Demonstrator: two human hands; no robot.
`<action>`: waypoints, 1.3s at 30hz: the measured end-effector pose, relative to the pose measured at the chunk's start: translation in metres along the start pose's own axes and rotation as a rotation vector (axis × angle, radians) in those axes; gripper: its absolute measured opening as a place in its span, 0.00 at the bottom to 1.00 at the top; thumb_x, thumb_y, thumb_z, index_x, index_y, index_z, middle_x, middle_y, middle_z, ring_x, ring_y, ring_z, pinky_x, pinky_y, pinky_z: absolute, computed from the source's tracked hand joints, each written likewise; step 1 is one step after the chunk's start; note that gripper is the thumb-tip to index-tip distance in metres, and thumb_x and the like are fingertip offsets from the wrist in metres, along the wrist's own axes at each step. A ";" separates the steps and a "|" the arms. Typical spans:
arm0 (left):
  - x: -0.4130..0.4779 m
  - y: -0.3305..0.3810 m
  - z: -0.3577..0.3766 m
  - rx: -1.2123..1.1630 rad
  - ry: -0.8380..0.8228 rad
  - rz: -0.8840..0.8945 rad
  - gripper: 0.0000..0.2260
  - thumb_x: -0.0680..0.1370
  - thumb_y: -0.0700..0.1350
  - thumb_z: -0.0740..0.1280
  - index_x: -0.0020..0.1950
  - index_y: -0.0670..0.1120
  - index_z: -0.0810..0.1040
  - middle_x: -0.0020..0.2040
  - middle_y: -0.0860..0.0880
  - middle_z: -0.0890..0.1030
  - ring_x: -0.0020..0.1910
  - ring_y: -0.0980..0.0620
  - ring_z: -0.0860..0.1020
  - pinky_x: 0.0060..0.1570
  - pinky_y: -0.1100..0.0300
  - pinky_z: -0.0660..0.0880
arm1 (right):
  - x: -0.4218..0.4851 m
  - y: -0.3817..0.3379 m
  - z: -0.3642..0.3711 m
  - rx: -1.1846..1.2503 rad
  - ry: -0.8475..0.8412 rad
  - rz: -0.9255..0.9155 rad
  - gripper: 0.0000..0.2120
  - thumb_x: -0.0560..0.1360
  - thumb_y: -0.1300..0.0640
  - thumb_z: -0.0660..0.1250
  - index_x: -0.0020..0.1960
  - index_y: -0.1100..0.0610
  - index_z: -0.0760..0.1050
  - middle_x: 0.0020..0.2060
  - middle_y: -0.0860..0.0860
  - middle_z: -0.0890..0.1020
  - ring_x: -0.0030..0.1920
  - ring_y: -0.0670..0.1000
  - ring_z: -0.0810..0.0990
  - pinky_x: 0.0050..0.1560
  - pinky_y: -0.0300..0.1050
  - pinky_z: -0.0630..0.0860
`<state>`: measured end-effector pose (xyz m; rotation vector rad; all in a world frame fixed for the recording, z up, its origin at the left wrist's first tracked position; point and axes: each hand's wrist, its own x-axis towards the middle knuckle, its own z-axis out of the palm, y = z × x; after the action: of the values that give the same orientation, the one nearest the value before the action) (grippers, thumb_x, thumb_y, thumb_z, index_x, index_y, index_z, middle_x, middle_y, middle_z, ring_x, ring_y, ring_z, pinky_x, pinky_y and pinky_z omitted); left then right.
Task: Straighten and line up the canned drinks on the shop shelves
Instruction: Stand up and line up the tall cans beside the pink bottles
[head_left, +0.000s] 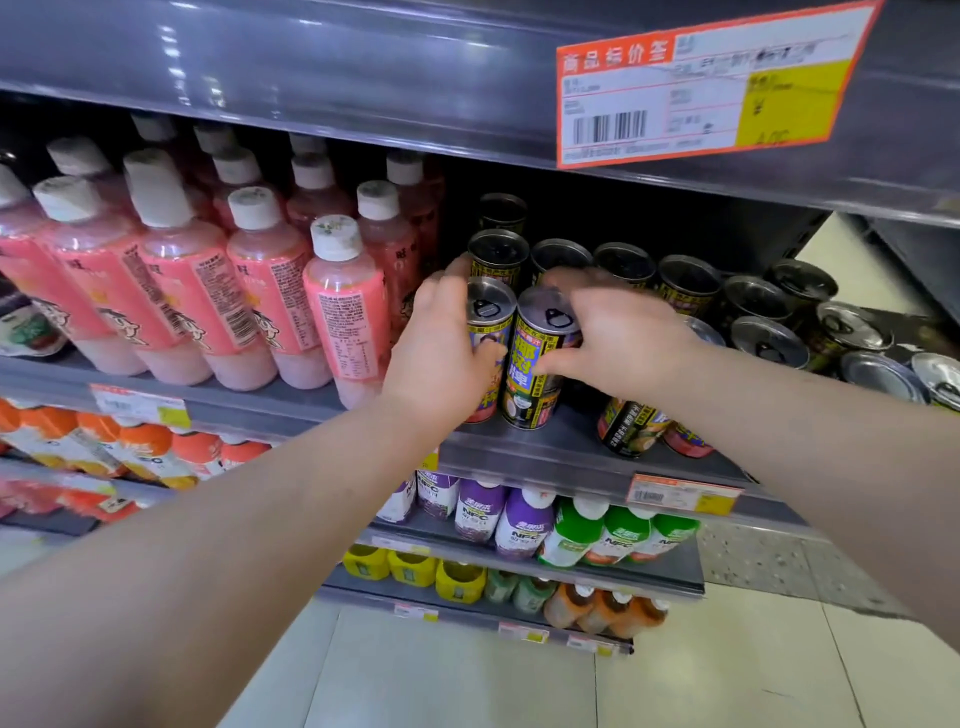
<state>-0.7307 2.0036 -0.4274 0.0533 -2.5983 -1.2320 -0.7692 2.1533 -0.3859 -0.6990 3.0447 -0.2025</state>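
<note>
Shelf (545, 447) front: hands grip two cans (535, 358) (purple bottles (522, 525) read "NFC").

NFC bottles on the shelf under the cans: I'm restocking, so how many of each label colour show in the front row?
Purple NFC bottles: 4 (leftmost partly hidden)
Green NFC bottles: 3
Total: 7

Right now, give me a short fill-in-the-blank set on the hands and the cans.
1. The left hand grips the front can nearest the ____ bottles.
2. The right hand holds the can to the ____ of that one.
3. Both held cans stand ____ on the shelf.

Missing words: pink; right; upright
</note>
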 end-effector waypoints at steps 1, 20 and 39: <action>0.002 -0.001 0.001 -0.009 0.003 0.002 0.35 0.72 0.37 0.68 0.75 0.49 0.56 0.69 0.45 0.64 0.61 0.44 0.71 0.61 0.47 0.70 | 0.000 0.000 -0.001 0.005 -0.001 0.003 0.33 0.70 0.45 0.71 0.70 0.48 0.61 0.65 0.52 0.70 0.64 0.57 0.72 0.55 0.46 0.70; 0.008 0.002 -0.002 0.048 -0.055 -0.076 0.30 0.74 0.39 0.68 0.73 0.46 0.59 0.71 0.43 0.62 0.69 0.45 0.65 0.67 0.53 0.63 | -0.023 0.051 -0.043 0.005 -0.148 0.014 0.42 0.62 0.41 0.74 0.71 0.46 0.61 0.66 0.50 0.70 0.64 0.51 0.70 0.64 0.43 0.67; 0.022 0.027 0.003 0.620 -0.214 0.175 0.29 0.71 0.63 0.66 0.71 0.60 0.64 0.69 0.56 0.68 0.70 0.44 0.57 0.61 0.48 0.66 | -0.014 0.035 -0.013 0.049 -0.068 0.125 0.37 0.65 0.43 0.74 0.67 0.53 0.65 0.64 0.55 0.72 0.63 0.57 0.71 0.58 0.46 0.71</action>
<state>-0.7502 2.0199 -0.4039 -0.1926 -2.9905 -0.3587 -0.7724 2.1927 -0.3776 -0.5006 2.9939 -0.2446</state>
